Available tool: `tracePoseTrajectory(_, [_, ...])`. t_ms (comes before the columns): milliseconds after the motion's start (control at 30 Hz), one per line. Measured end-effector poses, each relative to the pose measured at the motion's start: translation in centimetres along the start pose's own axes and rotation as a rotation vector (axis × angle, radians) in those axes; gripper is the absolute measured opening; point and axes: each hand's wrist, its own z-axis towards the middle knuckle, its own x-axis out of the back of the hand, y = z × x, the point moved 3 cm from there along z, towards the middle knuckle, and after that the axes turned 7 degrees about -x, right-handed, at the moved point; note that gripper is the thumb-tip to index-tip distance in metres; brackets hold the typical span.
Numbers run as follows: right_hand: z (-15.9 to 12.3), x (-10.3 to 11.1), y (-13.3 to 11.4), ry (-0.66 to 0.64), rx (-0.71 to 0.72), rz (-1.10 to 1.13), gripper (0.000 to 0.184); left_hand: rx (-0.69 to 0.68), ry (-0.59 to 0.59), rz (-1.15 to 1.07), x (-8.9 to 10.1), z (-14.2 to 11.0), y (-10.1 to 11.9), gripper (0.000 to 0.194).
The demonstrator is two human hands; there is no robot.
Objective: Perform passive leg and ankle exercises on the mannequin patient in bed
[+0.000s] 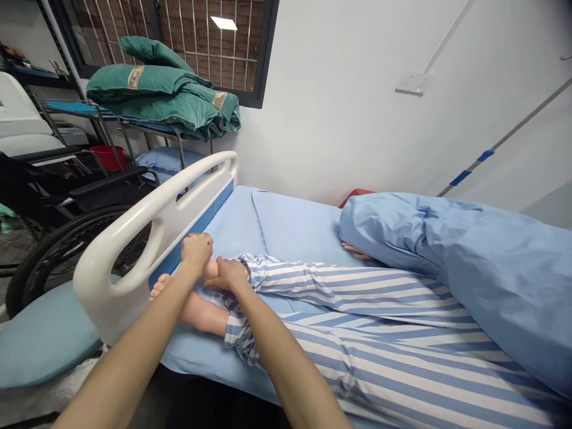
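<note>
Blue-sheeted bed [295, 220]: near its foot-end edge, left hand [196, 249] grips a smooth bare foot [211, 270], right hand [227, 274] clasps its ankle below a striped trouser leg [304, 279].

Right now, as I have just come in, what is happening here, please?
A figure in striped trousers lies on a bed. A person's left hand grips the toe end of its far foot, and the right hand holds it near the ankle. The near foot is not held. A blue quilt lies at the right.
</note>
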Motion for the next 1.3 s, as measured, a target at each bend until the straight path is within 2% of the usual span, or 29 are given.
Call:
tracePoseTrajectory(100, [-0.1, 0.2, -0.1, -0.024, -0.005, -0.002, 0.063, 0.004, 0.078, 0.006, 0.2, -1.2, -0.1, 0.036])
tracePoseTrajectory(400, [-0.7, 1.0, -0.3, -0.053, -0.017, 0.023, 0.069, 0.022, 0.081, 0.079, 1.3, -3.6, -0.6, 0.044])
tracePoseTrajectory(633, [-1.0, 1.2, -0.3, -0.046, -0.036, 0.037, 0.067, -0.007, -0.152, 0.117, 2.1, -1.8, -1.2, 0.039])
tracePoseTrajectory(767, [-0.9, 1.0, -0.2, -0.025, -0.044, 0.047, 0.067, -0.007, -0.203, 0.134, 1.9, 0.0, -1.1, 0.038])
tracePoseTrajectory(933, [-0.4, 0.3, 0.0, -0.005, -0.038, 0.039, 0.067, -0.002, -0.264, 0.149, 0.5, 1.7, -0.4, 0.033])
tracePoseTrajectory(1067, [-0.2, -0.2, 0.1, 0.011, -0.025, 0.029, 0.064, 0.009, -0.27, 0.138, -0.5, 2.0, 0.5, 0.032])
tracePoseTrajectory(1200, [0.0, -0.4, 0.2, 0.017, -0.033, 0.028, 0.065, 0.013, -0.193, 0.112, -0.5, 1.6, 1.2, 0.04])
tracePoseTrajectory(1300, [-0.1, -0.3, 0.1, 0.02, -0.024, 0.021, 0.064, -0.016, -0.137, 0.085, -0.2, 1.1, 1.2, 0.038])
